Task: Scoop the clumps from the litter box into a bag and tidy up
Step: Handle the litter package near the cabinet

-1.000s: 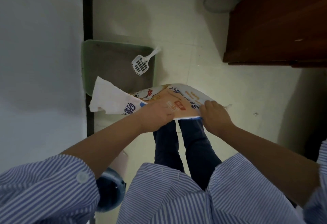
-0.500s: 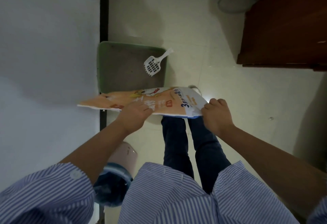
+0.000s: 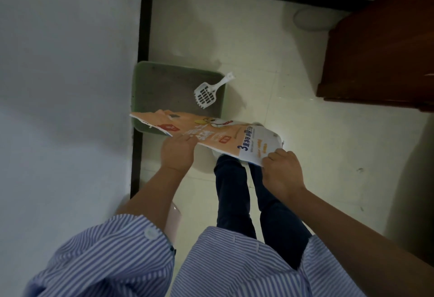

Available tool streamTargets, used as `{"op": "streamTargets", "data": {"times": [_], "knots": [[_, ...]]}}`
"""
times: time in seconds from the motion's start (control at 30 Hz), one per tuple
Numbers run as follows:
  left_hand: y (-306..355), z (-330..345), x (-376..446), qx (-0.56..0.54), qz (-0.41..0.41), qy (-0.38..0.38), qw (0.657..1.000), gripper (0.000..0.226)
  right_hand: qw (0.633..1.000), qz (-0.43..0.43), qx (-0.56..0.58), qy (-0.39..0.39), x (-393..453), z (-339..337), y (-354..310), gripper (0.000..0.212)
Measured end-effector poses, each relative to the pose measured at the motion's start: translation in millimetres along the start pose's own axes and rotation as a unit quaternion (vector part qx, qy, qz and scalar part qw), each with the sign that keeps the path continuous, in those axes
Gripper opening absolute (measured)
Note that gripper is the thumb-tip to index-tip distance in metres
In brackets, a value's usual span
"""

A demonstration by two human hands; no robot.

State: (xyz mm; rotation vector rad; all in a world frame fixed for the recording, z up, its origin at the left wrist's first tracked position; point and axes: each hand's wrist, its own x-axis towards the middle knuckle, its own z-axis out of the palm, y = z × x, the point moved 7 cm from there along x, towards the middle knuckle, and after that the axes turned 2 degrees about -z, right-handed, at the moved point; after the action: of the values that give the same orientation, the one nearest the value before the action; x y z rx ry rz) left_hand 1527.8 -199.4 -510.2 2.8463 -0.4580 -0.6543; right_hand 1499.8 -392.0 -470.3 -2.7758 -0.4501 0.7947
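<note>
Both hands hold a flat orange-and-white printed plastic bag [image 3: 211, 136] level above the near edge of the green rectangular plastic litter box [image 3: 141, 99], which sits on the pale tiled floor [image 3: 293, 132] against the left wall. The left hand [image 3: 177, 153] is closed on the bag's near edge toward the middle; the right hand [image 3: 280, 167] pinches its near right corner. The white slotted plastic scoop [image 3: 207, 93] lies in the grey litter, its handle propped over the far right rim.

The bag's left end looks torn and ragged, so clumps could leak there, and the flattened mouth would spill litter onto the floor unless it is opened wide. With 2 hands occupied, freeing 1 for the scoop may let the bag sag.
</note>
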Motion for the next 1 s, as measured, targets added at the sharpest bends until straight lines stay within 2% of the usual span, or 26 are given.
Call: {"op": "streamTargets", "data": {"times": [0.13, 0.23, 0.7, 0.87, 1.0], "knots": [[-6, 12, 0, -0.017, -0.044, -0.030, 0.998, 0.035, 1.000, 0.000, -0.018, 0.008, -1, -4, -5, 0.036], [-1, 13, -2, -0.027, -0.040, -0.032, 0.998, 0.043, 1.000, -0.003, -0.025, 0.009, -6, 1, 0, 0.037], [15, 10, -2, -0.041, -0.027, -0.009, 0.999, 0.044, 1.000, 0.015, -0.009, -0.022, -22, 15, 7, 0.035], [34, 6, 1, -0.049, 0.001, -0.010, 0.999, 0.044, 0.999, 0.029, -0.023, -0.033, -35, 17, 20, 0.017], [55, 7, 4, -0.046, 0.035, -0.015, 0.998, 0.042, 0.993, 0.059, -0.017, -0.097, -50, 26, 37, 0.033]]}}
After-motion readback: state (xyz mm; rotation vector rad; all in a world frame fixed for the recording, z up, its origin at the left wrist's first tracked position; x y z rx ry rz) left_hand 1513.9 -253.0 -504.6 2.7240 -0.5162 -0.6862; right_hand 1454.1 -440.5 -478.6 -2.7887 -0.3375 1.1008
